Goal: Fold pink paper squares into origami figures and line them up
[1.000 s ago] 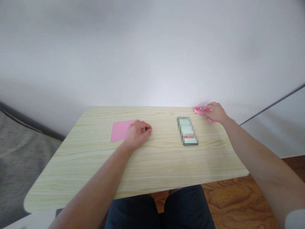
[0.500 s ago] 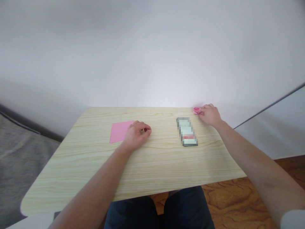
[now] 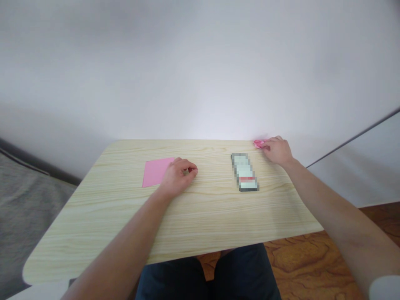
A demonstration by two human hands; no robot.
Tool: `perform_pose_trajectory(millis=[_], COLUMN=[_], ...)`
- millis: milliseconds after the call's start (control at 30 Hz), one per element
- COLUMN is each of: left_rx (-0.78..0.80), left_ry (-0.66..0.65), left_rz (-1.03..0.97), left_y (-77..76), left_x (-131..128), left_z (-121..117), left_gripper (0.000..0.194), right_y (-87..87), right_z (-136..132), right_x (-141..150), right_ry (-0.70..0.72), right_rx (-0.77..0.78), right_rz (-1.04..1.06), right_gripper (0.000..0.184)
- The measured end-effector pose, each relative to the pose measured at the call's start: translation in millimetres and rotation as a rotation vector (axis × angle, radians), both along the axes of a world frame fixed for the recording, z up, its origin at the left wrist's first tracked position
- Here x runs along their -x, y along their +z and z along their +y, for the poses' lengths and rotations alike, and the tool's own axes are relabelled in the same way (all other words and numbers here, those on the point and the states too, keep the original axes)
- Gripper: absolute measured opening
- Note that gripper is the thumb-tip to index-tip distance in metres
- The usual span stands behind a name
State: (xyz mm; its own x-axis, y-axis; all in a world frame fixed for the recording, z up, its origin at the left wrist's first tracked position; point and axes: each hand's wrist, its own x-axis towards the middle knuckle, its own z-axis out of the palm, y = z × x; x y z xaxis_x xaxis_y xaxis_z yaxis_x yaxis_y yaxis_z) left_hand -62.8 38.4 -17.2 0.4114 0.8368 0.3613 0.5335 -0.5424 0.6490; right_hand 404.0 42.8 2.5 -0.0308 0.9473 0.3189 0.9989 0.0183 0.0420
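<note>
On the left of the wooden-look table [image 3: 218, 216], a flat pink square of paper [image 3: 155, 172] lies with its right part under my left hand [image 3: 178, 178]. That hand's fingers curl round to meet the thumb, and I see nothing between them. At the far right corner, close against the wall, sits a small crumpled or folded pink paper piece [image 3: 258, 144]. My right hand [image 3: 277, 151] has its thumb and fingers closed at the right side of this piece; the fingers hide part of it.
A phone [image 3: 245, 172] with a blurred screen lies between my hands, nearer the right one. The white wall [image 3: 200, 75] rises right behind the table's far edge. My knees [image 3: 246, 271] are under the near edge. Grey fabric [image 3: 28, 216] shows at the left.
My right hand has shifted very slightly right against the small pink piece, so a little more of it shows. My left hand, the pink square and the phone keep their places.
</note>
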Motion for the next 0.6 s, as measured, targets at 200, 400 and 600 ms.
perform_pose_trajectory(millis=[200, 400, 600], left_rx=[0.006, -0.025, -0.077], left_ry=[0.005, -0.007, 0.007], left_rz=[-0.004, -0.024, -0.038], left_y=[-1.0, -3.6, -6.9], left_x=[0.1, 1.4, -0.6], left_z=[0.1, 2.7, 2.3], left_gripper=[0.018, 0.017, 0.016], right_y=[6.5, 22.9, 28.1], right_z=[-4.1, -23.5, -79.5], right_x=[-10.6, -20.1, 55.5], right_ry=[-0.032, -0.098, 0.001], right_rx=[-0.136, -0.399, -0.572], right_rz=[0.127, 0.237, 0.432], right_gripper=[0.031, 0.027, 0.018])
